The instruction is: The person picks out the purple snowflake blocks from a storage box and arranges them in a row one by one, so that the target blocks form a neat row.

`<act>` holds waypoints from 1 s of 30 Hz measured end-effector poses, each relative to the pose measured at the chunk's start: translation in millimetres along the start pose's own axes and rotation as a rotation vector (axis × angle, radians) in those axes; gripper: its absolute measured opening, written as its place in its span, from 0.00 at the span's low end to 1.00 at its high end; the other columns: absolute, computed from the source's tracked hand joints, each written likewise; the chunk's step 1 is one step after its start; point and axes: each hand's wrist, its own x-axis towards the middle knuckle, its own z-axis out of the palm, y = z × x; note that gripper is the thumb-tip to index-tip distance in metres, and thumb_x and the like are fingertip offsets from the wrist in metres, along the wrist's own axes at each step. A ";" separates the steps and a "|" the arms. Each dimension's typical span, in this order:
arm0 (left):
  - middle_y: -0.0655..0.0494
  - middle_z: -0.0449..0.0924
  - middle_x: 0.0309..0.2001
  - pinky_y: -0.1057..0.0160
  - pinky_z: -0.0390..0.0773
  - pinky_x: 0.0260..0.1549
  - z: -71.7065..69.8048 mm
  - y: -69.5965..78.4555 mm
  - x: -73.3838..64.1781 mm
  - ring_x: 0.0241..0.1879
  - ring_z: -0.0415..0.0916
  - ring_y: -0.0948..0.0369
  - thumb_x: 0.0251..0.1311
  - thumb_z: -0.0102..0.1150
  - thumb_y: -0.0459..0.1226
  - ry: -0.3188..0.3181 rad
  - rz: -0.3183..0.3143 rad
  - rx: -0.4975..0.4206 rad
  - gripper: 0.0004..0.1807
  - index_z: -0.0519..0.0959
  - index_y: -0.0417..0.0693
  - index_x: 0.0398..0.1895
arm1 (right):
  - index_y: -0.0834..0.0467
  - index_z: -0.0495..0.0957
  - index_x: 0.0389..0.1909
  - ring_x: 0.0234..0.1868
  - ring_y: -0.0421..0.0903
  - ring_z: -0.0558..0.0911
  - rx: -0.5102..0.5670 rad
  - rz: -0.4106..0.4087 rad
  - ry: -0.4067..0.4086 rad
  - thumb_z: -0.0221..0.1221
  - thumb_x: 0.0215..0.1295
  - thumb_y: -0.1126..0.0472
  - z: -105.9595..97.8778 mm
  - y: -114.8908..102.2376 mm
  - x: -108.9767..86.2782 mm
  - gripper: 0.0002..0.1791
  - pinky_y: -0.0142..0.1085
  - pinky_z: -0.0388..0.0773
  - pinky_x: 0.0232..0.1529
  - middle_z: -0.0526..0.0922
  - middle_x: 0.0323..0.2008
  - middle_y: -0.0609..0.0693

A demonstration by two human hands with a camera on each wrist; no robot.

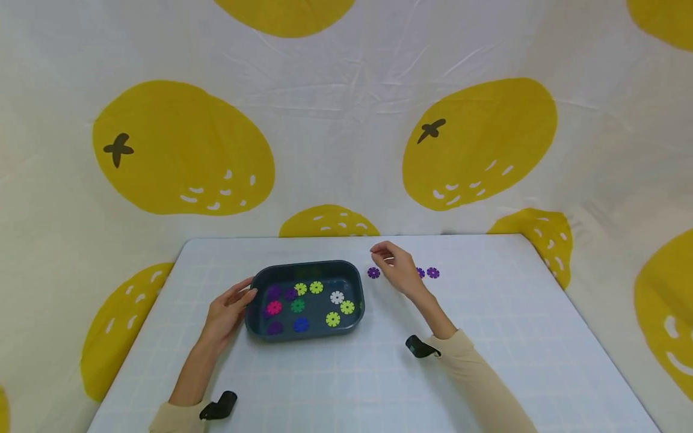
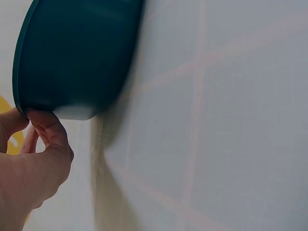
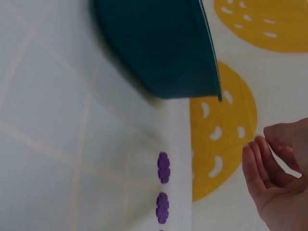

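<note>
A dark teal tray [image 1: 303,336] stands on the table with several flower-shaped discs inside, among them a pink disc [image 1: 274,308], a green disc [image 1: 298,305], a white disc [image 1: 337,297] and a yellow disc [image 1: 347,307]. My left hand [image 1: 223,319] pinches its left rim between thumb and fingers, seen close up in the left wrist view. Above the table, right of the tray, my right hand [image 1: 399,269] hovers with bent fingers and nothing visible between them. Near it lie purple discs in a row, such as a purple disc [image 1: 373,272] and another purple disc [image 1: 433,272].
The white table [image 1: 303,385] carries a faint grid pattern. Behind it hangs a pale cloth [image 1: 335,138] printed with large yellow fruit. Each sleeve has a black wrist device, the right device [image 1: 421,347] and the left device [image 1: 219,406].
</note>
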 end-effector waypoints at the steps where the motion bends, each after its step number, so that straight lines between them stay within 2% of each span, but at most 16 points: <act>1: 0.69 0.79 0.45 0.73 0.76 0.43 -0.3 -0.2 0.2 0.46 0.74 0.69 0.66 0.69 0.49 0.000 -0.001 -0.003 0.34 0.73 0.51 0.73 | 0.60 0.80 0.53 0.51 0.51 0.81 0.006 -0.010 -0.006 0.61 0.76 0.61 4.0 -3.2 0.6 0.11 0.45 0.79 0.58 0.84 0.47 0.55; 12: 0.69 0.80 0.45 0.73 0.76 0.42 -1.3 -1.7 1.0 0.45 0.75 0.70 0.64 0.71 0.49 -0.005 0.007 -0.017 0.35 0.73 0.51 0.73 | 0.60 0.81 0.51 0.48 0.48 0.82 0.039 -0.150 -0.067 0.61 0.75 0.63 46.5 -25.3 4.8 0.09 0.42 0.81 0.54 0.84 0.46 0.53; 20: 0.69 0.81 0.42 0.72 0.77 0.41 1.1 -1.6 -0.1 0.43 0.76 0.70 0.66 0.70 0.45 -0.006 0.025 -0.046 0.32 0.74 0.49 0.71 | 0.67 0.80 0.50 0.44 0.50 0.82 0.057 -0.267 -0.117 0.60 0.74 0.68 73.0 -32.9 5.8 0.09 0.41 0.82 0.49 0.83 0.43 0.57; 24: 0.69 0.81 0.42 0.72 0.76 0.41 2.4 -0.9 -1.1 0.44 0.75 0.70 0.66 0.69 0.45 -0.003 0.035 -0.038 0.32 0.74 0.47 0.72 | 0.67 0.80 0.50 0.44 0.51 0.82 0.050 -0.299 -0.129 0.60 0.74 0.69 83.7 -36.9 5.3 0.09 0.39 0.82 0.48 0.83 0.44 0.57; 30: 0.69 0.81 0.42 0.72 0.76 0.40 2.1 -2.0 0.1 0.43 0.75 0.70 0.66 0.70 0.45 -0.004 0.034 -0.033 0.33 0.73 0.48 0.72 | 0.68 0.80 0.50 0.44 0.51 0.83 0.043 -0.304 -0.158 0.60 0.74 0.69 99.7 -38.8 5.2 0.09 0.37 0.81 0.48 0.83 0.44 0.57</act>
